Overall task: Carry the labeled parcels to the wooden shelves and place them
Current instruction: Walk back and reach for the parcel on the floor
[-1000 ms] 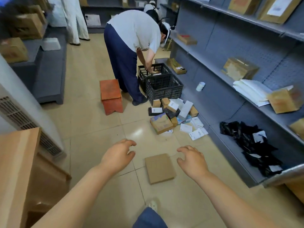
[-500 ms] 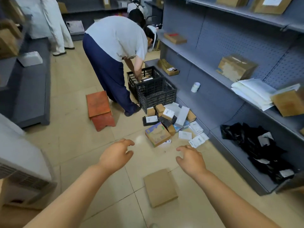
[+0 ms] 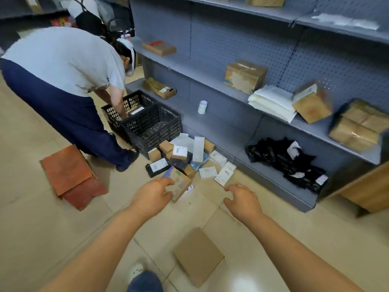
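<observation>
A pile of small labeled parcels lies on the tiled floor beside the grey shelving. My left hand hovers over the nearest brown box of that pile, fingers apart, holding nothing. My right hand is stretched out to the right of the box, also open and empty. A flat brown cardboard parcel lies on the floor closer to me, between my forearms. A corner of a wooden shelf shows at the right edge.
A person in a grey shirt bends over two black crates just behind the pile. A red stool stands at the left. Grey metal shelves on the right hold boxes, white mailers and black bags.
I have moved forward toward the pile. Both hands now reach over it, and the flat cardboard parcel has dropped back between my forearms.
</observation>
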The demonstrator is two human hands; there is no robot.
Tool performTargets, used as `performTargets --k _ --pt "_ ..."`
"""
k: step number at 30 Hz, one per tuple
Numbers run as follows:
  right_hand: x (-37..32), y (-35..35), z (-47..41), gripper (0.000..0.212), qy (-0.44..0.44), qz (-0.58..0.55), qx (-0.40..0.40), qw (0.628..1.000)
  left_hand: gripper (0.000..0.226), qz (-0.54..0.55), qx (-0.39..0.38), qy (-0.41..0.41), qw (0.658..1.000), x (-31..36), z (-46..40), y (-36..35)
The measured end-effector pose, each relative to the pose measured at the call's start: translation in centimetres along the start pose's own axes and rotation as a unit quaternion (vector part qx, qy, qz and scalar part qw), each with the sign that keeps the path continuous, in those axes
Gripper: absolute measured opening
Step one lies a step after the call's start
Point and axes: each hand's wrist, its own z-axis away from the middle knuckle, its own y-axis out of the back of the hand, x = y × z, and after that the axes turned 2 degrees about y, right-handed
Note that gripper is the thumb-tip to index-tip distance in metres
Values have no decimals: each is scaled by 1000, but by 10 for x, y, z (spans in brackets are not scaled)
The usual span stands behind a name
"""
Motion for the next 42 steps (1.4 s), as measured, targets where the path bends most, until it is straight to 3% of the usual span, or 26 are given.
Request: performTargets --k 9,15,22,31,42 --pt "-37 -56 -14 40 -187 -59 2 981 36 -43 -126 -122 984 -43 -101 9" --pt "-38 -109 -7 39 -281 -118 -20 952 37 -49 -228 -136 963 -64 -131 -34" --pt "5 -193 3 39 -356 -136 -39 924 37 -38 -306 -101 946 -99 -141 -144" --pt "71 -367 -24 42 -404 -178 -96 892 41 24 -350 6 936 -181 -164 -331" --pt "159 -557 -72 56 -449 -221 -100 860 43 -21 -381 18 924 -255 -223 -523"
